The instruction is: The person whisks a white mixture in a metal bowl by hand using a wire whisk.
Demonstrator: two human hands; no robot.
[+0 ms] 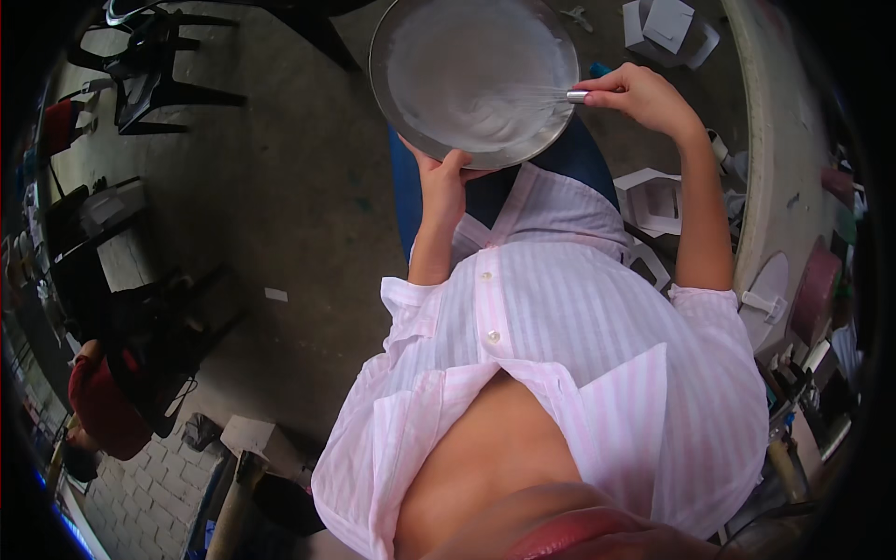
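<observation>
At twelve o'clock, the fingers of the left hand [442, 182] grasp a metal mixing bowl [513, 156] of white mixture [457, 56] near its seven-o'clock rim; the right hand [646, 99] pinches a wire whisk [576, 96] at its three o'clock. Farther, at ten o'clock, stands a black plastic chair [168, 91].

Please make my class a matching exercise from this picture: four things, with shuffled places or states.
Things
1. round silver metal bowl
2. silver-handled wire whisk
3. bare left hand
4. small white rectangular slip

Places or states
A. lying on the grey floor
B. held in the bare right hand
C. containing a whitish, swirled mixture
D. gripping the bowl's near rim

Pairs: 1-C, 2-B, 3-D, 4-A
</observation>
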